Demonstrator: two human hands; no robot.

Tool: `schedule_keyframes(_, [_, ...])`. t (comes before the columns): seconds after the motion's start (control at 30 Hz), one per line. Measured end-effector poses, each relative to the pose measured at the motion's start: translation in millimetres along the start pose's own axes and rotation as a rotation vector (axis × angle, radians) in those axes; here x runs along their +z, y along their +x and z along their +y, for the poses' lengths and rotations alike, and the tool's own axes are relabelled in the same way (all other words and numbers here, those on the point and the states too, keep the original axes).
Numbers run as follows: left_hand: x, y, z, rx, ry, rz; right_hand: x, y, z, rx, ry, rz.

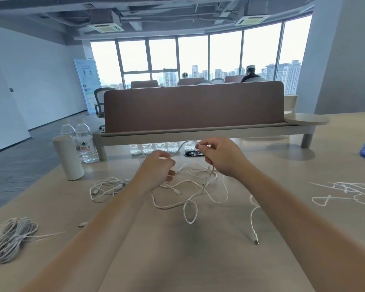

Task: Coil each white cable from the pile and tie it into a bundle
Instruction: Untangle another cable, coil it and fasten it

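Fingers (201,146) of left hand (158,170) and right hand (222,157) pinch 1 white cable (182,145) over table (198,256).

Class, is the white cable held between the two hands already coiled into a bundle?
No: the white cable arcs as a single strand between the left hand and right hand.

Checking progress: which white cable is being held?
The cable arching between left hand and right hand; the other cables lie loose or bundled on the desk.
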State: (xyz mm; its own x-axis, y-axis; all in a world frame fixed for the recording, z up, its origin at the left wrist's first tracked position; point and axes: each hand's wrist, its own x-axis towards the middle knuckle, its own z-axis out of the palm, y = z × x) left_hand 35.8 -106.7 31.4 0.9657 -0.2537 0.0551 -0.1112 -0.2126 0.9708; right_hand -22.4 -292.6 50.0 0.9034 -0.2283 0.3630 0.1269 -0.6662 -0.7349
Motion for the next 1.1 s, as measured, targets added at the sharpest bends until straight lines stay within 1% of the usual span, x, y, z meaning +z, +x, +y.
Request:
schedule_keyframes(0.1, [-9,3,6,0.057,0.099,-0.017,-8,-1,-9,-0.019,0.009,-0.03])
schedule_keyframes(0.2, [-16,6,10,0.1,0.189,-0.064,-11,-4,-18,-0.029,0.117,-0.171])
schedule_keyframes(0.27, [-21,9,13,0.102,0.197,-0.074,-11,-5,-23,-0.018,0.11,-0.277])
schedule_keyframes(0.33, [-28,11,14,0.091,0.205,-0.05,-8,-4,-24,-0.022,-0.038,-0.338])
schedule_keyframes(0.4, [-35,13,14,0.075,0.219,-0.039,-1,-3,-20,-0.022,-0.201,-0.352])
schedule_keyframes(0.43, [-38,13,13,0.067,0.217,-0.047,3,-3,-16,-0.002,-0.189,-0.369])
schedule_keyframes(0.53, [-38,9,8,0.031,0.202,-0.097,18,-4,-8,0.067,0.05,-0.417])
schedule_keyframes(0.67, [-27,1,3,-0.053,0.126,-0.183,32,-2,-9,0.147,0.289,-0.352])
schedule_keyframes(0.8, [-17,-4,-4,-0.104,0.126,-0.273,36,3,-13,0.186,0.413,-0.302])
schedule_keyframes(0.93, [-8,-6,-10,-0.097,0.155,-0.373,37,7,-15,0.193,0.474,-0.285])
schedule_keyframes(1.1, [4,-5,-18,-0.071,0.172,-0.356,38,5,-11,0.212,0.521,-0.297])
